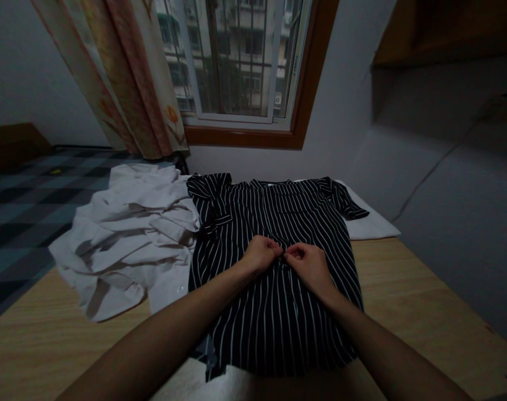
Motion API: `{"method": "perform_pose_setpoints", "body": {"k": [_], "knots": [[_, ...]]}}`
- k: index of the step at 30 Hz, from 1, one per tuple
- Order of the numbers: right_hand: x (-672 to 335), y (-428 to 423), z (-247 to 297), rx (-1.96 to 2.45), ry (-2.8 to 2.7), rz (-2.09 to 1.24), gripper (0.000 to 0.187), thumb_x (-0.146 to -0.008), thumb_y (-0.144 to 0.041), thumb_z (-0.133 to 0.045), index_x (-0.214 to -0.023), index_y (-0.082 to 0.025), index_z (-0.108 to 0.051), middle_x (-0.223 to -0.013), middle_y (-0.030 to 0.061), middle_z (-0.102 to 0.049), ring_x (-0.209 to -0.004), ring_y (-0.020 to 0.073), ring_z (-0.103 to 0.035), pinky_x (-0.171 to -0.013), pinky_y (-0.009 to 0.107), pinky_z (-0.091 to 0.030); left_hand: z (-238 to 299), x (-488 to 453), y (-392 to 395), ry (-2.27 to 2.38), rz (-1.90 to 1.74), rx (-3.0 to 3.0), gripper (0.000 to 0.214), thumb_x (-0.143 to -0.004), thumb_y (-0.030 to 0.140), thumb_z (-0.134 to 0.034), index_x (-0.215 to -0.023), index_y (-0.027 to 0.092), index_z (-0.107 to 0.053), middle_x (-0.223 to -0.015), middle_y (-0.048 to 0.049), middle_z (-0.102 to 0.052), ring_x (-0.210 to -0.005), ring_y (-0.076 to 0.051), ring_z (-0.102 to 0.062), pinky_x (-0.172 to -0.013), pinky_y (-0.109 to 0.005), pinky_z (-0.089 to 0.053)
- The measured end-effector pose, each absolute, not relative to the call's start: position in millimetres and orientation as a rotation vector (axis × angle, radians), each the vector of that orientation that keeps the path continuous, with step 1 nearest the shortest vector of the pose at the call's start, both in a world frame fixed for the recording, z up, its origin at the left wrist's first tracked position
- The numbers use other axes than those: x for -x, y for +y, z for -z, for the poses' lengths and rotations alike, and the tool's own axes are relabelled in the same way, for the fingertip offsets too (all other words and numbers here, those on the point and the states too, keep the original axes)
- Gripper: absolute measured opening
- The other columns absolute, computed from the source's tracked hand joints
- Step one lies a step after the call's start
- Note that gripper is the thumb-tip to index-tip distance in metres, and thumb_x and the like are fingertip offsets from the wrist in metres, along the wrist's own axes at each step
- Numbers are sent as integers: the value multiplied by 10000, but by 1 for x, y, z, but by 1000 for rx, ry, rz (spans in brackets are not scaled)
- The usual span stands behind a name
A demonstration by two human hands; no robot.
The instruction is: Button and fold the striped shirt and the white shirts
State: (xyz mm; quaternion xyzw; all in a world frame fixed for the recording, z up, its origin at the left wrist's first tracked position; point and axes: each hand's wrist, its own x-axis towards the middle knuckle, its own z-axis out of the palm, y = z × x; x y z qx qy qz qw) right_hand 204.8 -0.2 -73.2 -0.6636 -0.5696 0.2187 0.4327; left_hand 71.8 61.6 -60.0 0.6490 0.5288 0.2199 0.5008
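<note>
Bare forearms (161,340) slant in from the near edge, bringing the left hand (259,255) and right hand (310,264) almost fingertip to fingertip over the striped shirt (274,312). It lies flat on the wooden table (420,278), directly beneath the fingers, its long axis running away from the person, collar toward the window (240,67). Neither hand is nearer: they meet around its midline, thumbs and forefingers seemingly pinching the front fabric from either side. Whether a button sits between them, I can't tell from here.
</note>
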Motion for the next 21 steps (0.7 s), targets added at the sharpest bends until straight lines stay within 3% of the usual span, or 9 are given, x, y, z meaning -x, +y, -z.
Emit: {"method": "perform_pose_setpoints", "body": {"k": [7,16,19,21], "knots": [[-217,7,79,1586,-1295,-921,135,-760,-290,-572,-737,-173,-635,-576,-10,-593,-490,124,-532,-465,235,-398,68,-71,63,1158,-579,-1677,95,-745,145,-585,-652,149,-565,-495,79,-427,-473,-81,-357,-506,-223,-273],[-217,7,78,1507,-1243,-1146,116,-790,-271,-532,-721,-181,-555,-549,-45,-497,-447,94,-467,-412,208,-315,65,-69,59,1180,-582,-1990,92,-790,141,-566,-711,148,-613,-617,26,-563,-599,-124,-513,-597,-243,-362],[-222,9,76,1576,-1279,-1012,115,-789,-285,-540,-759,-180,-576,-595,-27,-541,-498,116,-513,-454,233,-381,60,-67,57,1221,-582,-2193,108,-834,179,-547,-780,156,-637,-740,-16,-640,-708,-161,-582,-672,-273,-406],[-232,10,71,1644,-1378,-749,113,-793,-286,-557,-796,-182,-601,-678,3,-604,-606,144,-574,-580,277,-460,55,-62,58,1242,-573,-2284,137,-870,229,-521,-858,165,-642,-824,-35,-669,-771,-183,-606,-713,-296,-429]]}}
